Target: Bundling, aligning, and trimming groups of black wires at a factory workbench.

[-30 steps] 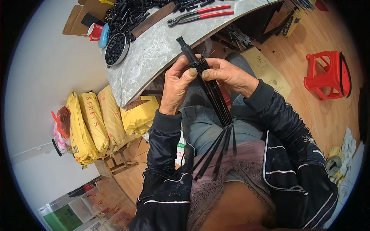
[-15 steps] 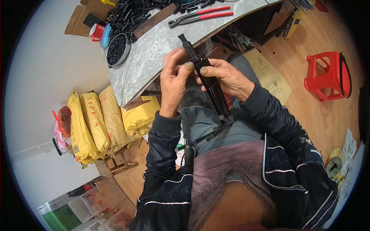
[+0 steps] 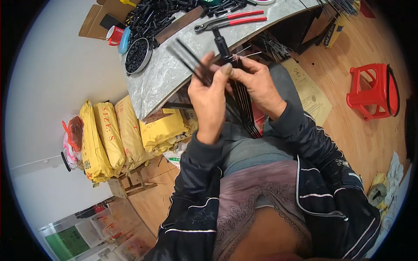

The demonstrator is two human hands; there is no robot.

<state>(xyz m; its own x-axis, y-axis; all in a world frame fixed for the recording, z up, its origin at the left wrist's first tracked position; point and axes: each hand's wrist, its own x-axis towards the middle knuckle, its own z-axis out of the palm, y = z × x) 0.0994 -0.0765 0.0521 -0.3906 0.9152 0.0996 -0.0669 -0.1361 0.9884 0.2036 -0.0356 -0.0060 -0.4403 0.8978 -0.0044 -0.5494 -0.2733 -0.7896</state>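
Note:
In front of my lap is what looks like a black umbrella frame, a bundle of thin ribs running down from a dark plastic hub piece. My right hand is closed around it just below that hub. My left hand is also closed, with thin black ribs, blurred by motion, sticking out up and to the left. Its thumb and fingers meet right beside the hub. Thin, bright wire ends project to the right above my right fingers. The ribs' lower ends rest near my lap.
On the grey table lie red-handled pincers, a heap of black plastic parts and a round bowl of small black pieces. Yellow sacks stand at left, a red stool at right. Metal rods lie under the table.
My left hand has moved right and turned; ribs now point up and left from it. A rib piece with dark joints that hung over my lap has swung away. The hub shifted slightly right.

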